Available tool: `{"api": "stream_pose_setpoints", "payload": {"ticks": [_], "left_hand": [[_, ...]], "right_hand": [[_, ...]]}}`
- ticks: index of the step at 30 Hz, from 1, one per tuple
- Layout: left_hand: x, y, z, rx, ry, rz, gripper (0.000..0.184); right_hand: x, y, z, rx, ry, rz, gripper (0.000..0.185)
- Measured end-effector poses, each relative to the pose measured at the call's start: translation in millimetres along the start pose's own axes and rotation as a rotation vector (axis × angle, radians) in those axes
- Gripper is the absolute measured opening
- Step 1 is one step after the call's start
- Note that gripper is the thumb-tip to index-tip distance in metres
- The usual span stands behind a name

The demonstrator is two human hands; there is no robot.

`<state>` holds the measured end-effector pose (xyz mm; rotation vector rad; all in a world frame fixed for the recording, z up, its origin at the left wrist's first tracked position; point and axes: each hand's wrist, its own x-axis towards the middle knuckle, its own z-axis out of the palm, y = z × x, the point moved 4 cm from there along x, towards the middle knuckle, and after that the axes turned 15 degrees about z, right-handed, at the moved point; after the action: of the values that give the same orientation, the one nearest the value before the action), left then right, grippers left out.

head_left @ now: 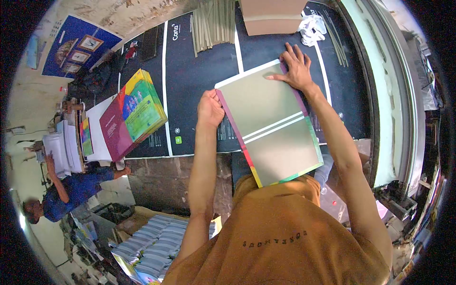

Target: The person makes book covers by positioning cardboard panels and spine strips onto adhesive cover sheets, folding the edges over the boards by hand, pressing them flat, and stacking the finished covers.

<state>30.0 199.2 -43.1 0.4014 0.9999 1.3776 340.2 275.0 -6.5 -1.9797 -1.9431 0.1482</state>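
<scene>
A book cover (275, 123) of grey board, with coloured edge strips and two white lines across its middle, lies tilted over the dark table's front edge and reaches my body. At its upper left corner, my left hand (210, 109) is closed on the purple edge. My right hand (297, 68) rests at the upper right corner, fingers spread and thumb over the board. A stack of printed covers (135, 111) in purple, green, yellow and red sits to the left on a white sheet (95, 142).
Board strips (213, 26), a cardboard box (273, 16) and crumpled white paper (312, 30) stand along the table's far side. A pale green metal beam (375, 85) borders the right. Bundled stacks (152, 244) lie lower left. Another person (76, 192) is at the far left.
</scene>
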Motion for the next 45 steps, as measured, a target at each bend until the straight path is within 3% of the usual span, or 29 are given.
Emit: {"api": "stream_pose_setpoints", "payload": {"ticks": [7,11,13,16,19,22,23,26,30,33,36,45], "left_hand": [[7.0,5.9,-3.8,0.135,0.125,-0.034,0.025],[31.2,44.5,68.9,1.469,-0.250,0.343,0.035],[42.0,30.4,120.0,1.710,-0.671,0.355,0.038],[47.9,-4.8,154.1,1.676,-0.837,0.613,0.051],[12.8,-12.5,160.1,1.855,-0.799,0.709,0.055],[-27.5,-39.7,138.4,1.950,-0.638,1.043,0.051],[-31.5,-50.1,127.7,1.831,-0.534,1.226,0.054],[-28.4,-53.2,126.4,1.794,-0.543,1.127,0.058],[-28.1,-52.9,120.0,1.792,-0.440,1.031,0.062],[-33.0,-57.8,119.3,1.913,-0.376,1.060,0.064],[-20.0,-60.4,117.1,1.901,-0.441,1.021,0.065],[-40.9,-39.9,105.7,1.914,-0.409,0.947,0.058]], "right_hand": [[0.7,0.4,0.0,0.026,-0.046,0.006,0.089],[-1.7,-1.5,-4.0,0.004,-0.062,0.006,0.088],[-2.6,0.7,-0.3,0.009,-0.046,0.030,0.097],[4.3,9.2,6.4,0.009,-0.040,0.040,0.121],[1.9,9.8,11.1,0.016,-0.024,0.016,0.134],[-1.6,1.9,6.8,-0.044,-0.005,-0.031,0.136],[-5.8,-3.1,-0.5,-0.084,-0.035,-0.036,0.119],[-17.8,-16.2,3.4,-0.229,-0.016,-0.276,0.092],[-46.4,-23.5,17.7,0.030,-0.123,-0.178,0.058],[-47.6,-30.9,1.4,-0.045,-0.234,-0.123,0.058],[-49.0,-41.2,-7.5,-0.133,-0.041,-0.187,0.063],[-48.1,-43.5,3.9,-0.159,-0.050,-0.135,0.074]]}}
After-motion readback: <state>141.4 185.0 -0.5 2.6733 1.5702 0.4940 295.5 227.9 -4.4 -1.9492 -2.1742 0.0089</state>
